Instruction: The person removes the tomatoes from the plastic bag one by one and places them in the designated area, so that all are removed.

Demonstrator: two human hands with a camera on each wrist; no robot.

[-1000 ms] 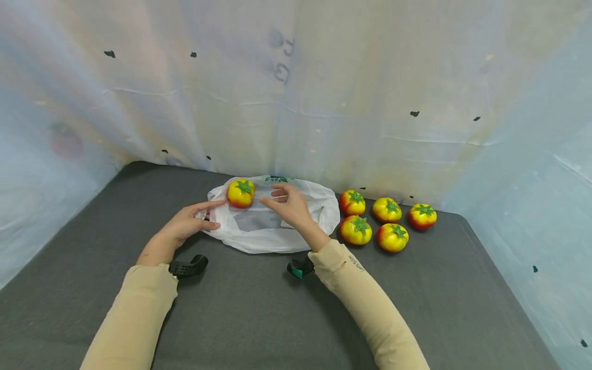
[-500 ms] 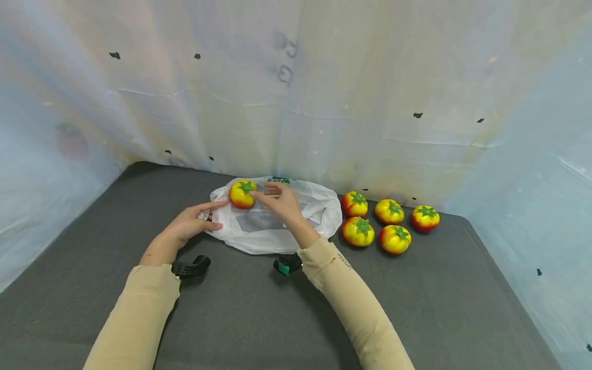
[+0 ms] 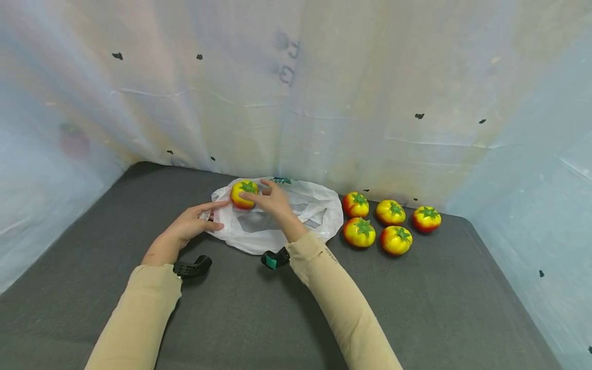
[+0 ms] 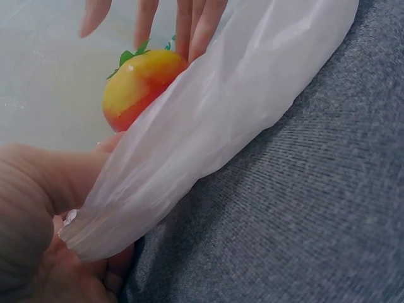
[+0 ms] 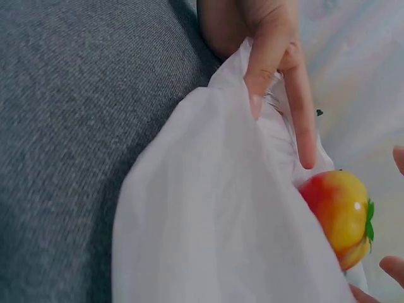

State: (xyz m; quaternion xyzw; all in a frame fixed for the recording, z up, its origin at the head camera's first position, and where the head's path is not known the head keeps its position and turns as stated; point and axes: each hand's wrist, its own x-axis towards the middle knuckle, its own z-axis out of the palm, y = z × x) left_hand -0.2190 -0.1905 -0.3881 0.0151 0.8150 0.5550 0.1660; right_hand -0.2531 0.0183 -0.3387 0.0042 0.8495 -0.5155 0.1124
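A red-and-yellow tomato [image 3: 242,195] with a green leafy top sits at the left side of a white plastic bag's [image 3: 256,245] mouth. My left hand [image 3: 188,225] grips the bag's left edge, thumb and fingers on the plastic, as the left wrist view also shows. Over the mouth, my right hand [image 3: 274,202] reaches to the tomato with spread fingers; its thumb overlaps the fruit in the head view. In the right wrist view a gap shows between the right fingertips [image 5: 392,265] and the tomato [image 5: 338,211]. The bag's front wall hides the tomato's underside in both wrist views.
Several similar tomatoes [image 3: 359,233] stand grouped just right of the bag on the dark grey table [image 3: 240,318]. A pale plastic sheet [image 3: 351,92] rises along the back and sides. A black wrist strap [image 3: 192,267] sits at the left cuff.
My right hand has moved left across the bag's mouth to the tomato. The left hand keeps its grip on the bag's edge, and the tomatoes stay put. The head view has shifted slightly.
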